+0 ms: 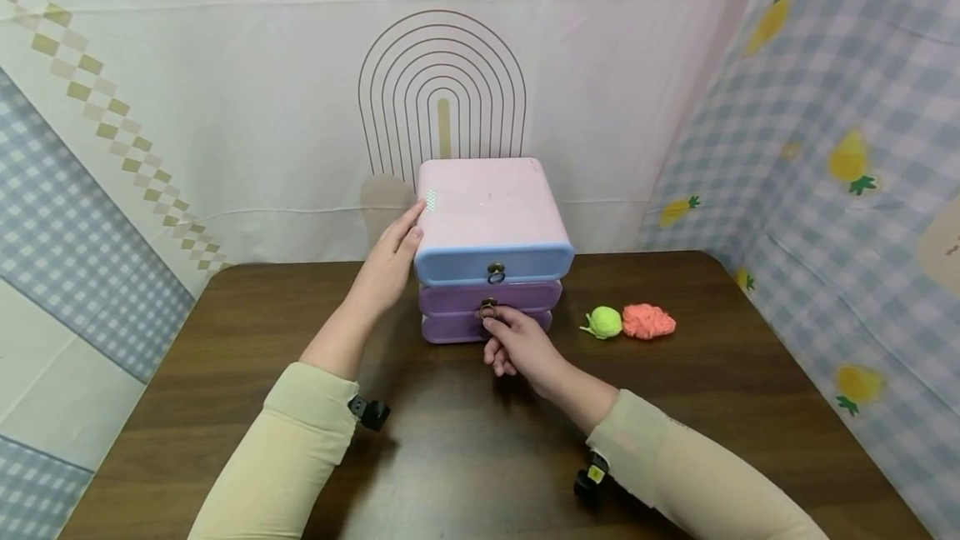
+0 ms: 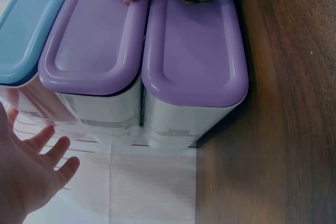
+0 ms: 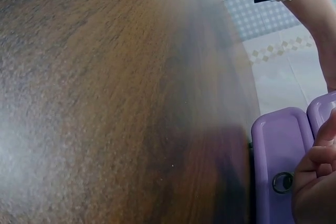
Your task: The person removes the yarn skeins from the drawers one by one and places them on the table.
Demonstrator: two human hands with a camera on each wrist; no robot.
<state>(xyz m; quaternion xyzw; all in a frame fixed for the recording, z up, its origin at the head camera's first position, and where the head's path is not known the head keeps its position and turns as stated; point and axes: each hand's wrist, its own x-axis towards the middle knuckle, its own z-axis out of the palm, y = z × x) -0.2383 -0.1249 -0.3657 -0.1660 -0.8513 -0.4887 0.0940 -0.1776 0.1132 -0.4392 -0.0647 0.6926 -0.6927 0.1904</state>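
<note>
Head: on the brown wooden table [image 1: 442, 465], the right hand [image 1: 525, 350] pinches the pink plastic cabinet's [image 1: 487, 202] middle bronze ring pull [image 1: 487, 312]; the left hand [image 1: 384, 269], fingers straight, touches its side. Rightward lie one lime yarn ball [image 1: 605, 322], one coral yarn bundle [image 1: 648, 321].

Left wrist: three drawer fronts [image 2: 94, 35], the blue cut off.

Right wrist: right hand cropped, blocking the middle drawer.

No words, brands or numbers can be read. The tiny dark scrawl [image 1: 952, 250] on the right wall cloth [image 1: 810, 223] and faint marks on the right sleeve [image 1: 697, 465] are too small to decipher, as is the greenish patch [image 1: 431, 200] left on the pink cabinet [image 1: 491, 211].
</note>
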